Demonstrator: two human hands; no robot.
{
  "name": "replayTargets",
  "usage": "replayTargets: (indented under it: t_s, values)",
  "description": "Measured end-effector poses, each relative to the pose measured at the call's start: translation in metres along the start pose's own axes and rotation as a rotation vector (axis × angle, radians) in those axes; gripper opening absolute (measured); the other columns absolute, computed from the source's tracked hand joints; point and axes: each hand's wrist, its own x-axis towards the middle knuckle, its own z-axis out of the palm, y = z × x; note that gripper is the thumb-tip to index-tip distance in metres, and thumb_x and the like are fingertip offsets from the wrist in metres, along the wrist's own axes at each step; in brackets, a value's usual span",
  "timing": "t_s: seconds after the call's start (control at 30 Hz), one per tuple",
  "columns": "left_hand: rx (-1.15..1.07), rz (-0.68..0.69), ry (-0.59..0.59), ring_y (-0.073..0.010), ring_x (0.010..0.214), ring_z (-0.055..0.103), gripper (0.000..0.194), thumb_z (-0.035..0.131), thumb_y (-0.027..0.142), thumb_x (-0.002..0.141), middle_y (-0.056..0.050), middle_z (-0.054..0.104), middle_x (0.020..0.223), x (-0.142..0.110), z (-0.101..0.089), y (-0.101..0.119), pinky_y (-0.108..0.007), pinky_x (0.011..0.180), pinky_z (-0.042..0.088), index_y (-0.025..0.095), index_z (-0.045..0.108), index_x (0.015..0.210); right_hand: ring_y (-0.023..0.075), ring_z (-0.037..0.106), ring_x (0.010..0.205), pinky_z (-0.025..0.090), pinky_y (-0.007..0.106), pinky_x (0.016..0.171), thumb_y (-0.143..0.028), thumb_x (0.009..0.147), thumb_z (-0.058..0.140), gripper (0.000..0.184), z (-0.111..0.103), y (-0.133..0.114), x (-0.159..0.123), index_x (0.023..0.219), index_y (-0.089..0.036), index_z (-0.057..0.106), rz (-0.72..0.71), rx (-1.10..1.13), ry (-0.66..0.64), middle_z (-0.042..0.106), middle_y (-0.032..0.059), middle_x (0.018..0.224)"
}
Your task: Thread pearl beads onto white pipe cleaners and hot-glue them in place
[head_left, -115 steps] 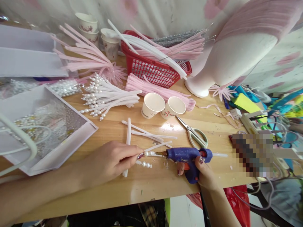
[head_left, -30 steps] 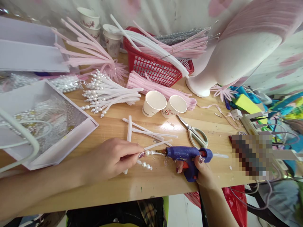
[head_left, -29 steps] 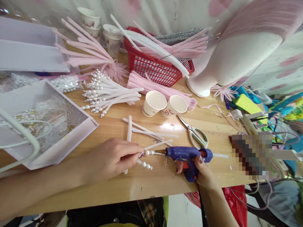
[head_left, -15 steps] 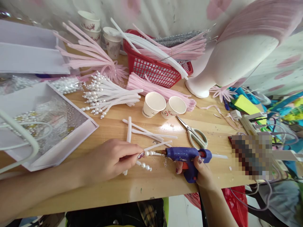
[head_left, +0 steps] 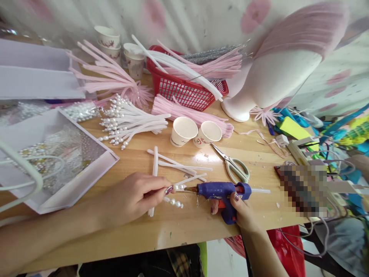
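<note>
My left hand (head_left: 144,192) is closed in a pinch on pearl beads (head_left: 179,186), which stick out past the fingertips. In my right hand (head_left: 240,209) is a blue hot glue gun (head_left: 216,190), with a finger at its orange trigger. The gun's brass nozzle (head_left: 190,189) points left, right beside the beads; whether it touches them I cannot tell. Just below the pinch, a white pipe cleaner tipped with pearls (head_left: 174,202) lies on the table. Several plain white pipe cleaners (head_left: 184,165) lie just beyond my hands.
Scissors (head_left: 235,167) lie beyond the glue gun, near two paper cups (head_left: 184,132). Behind are bead-tipped white stems (head_left: 138,119), pink pipe cleaners (head_left: 190,113), a red basket (head_left: 184,94) and a white mannequin head (head_left: 276,73). A white box (head_left: 100,177) of beads stands left.
The whole view has shifted a little. The glue gun's nozzle sits slightly nearer my left fingertips. Both hands keep their hold.
</note>
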Motion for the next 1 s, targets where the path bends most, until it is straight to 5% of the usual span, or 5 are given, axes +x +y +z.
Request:
replayTargets:
  t_s: [0.3,0.47,0.6,0.7,1.0]
  values:
    - [0.096,-0.051,0.039,-0.0169,0.070,0.067,0.033,0.038,0.032,0.103,-0.001,0.074,0.079,0.002,0.001,0.001,-0.024,0.065,0.049,0.022,0.069,0.096,0.0277,0.065,0.071,0.052,0.035,0.072,-0.085,0.088,0.036,0.078,0.002,0.004,0.005,0.050,-0.025,0.069,-0.115,0.030,0.137,0.065,0.0085,0.056]
    - [0.031,-0.114,0.187,-0.0210,0.083,0.067,0.033,0.039,0.045,0.103,-0.003,0.071,0.088,0.004,-0.006,0.006,-0.026,0.069,0.050,0.025,0.065,0.106,0.0201,0.057,0.055,0.045,0.031,0.055,-0.084,0.073,0.063,0.068,-0.013,-0.006,-0.017,0.052,-0.020,0.072,-0.148,-0.043,0.197,0.066,0.0075,0.055]
    - [-0.236,-0.208,0.114,-0.0135,0.055,0.038,0.042,0.034,0.057,0.102,0.006,0.037,0.065,0.001,-0.004,0.020,-0.023,0.049,0.033,0.023,0.058,0.109,0.0160,0.050,0.051,0.038,0.027,0.047,-0.078,0.075,0.066,0.063,-0.045,-0.012,-0.030,0.066,-0.016,0.075,-0.148,-0.110,0.519,0.065,0.0066,0.060]
    - [-0.421,-0.176,0.148,-0.0107,0.054,0.027,0.043,0.041,0.063,0.099,0.007,0.034,0.068,0.001,0.007,0.034,-0.023,0.048,0.027,0.022,0.055,0.096,0.0177,0.051,0.052,0.038,0.027,0.046,-0.072,0.075,0.067,0.056,-0.074,-0.007,-0.026,0.079,-0.016,0.073,-0.139,-0.155,0.776,0.064,0.0056,0.062]
    - [-0.737,-0.207,0.576,-0.0152,0.065,0.052,0.045,0.074,0.065,0.078,0.002,0.057,0.063,0.001,0.050,0.078,-0.026,0.070,0.046,0.021,0.067,0.078,0.0405,0.067,0.089,0.050,0.050,0.080,-0.053,0.063,0.068,0.038,-0.095,0.016,-0.031,0.080,-0.019,0.068,-0.083,-0.374,1.127,0.075,0.0165,0.084]
